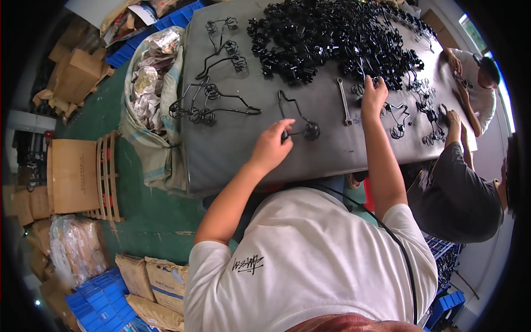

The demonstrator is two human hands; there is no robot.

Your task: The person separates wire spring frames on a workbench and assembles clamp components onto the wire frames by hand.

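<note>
My left hand (272,145) pinches the near end of a bent black wire piece (299,117) with a coil at one end, which lies on the grey metal table (232,149). My right hand (374,95) rests at the near edge of a big heap of black wire parts (332,39), its fingers curled down onto a coiled wire part (359,88). I cannot make out its grip from behind. A silver wrench (344,102) lies between my hands.
Several finished wire shapes (213,102) lie on the table's left. A co-worker in a dark shirt (453,188) and another person (475,83) handle wire parts at the right edge. A full sack (149,94), wooden pallet (83,174), blue crates (99,304) and paper bags (160,282) stand on the green floor.
</note>
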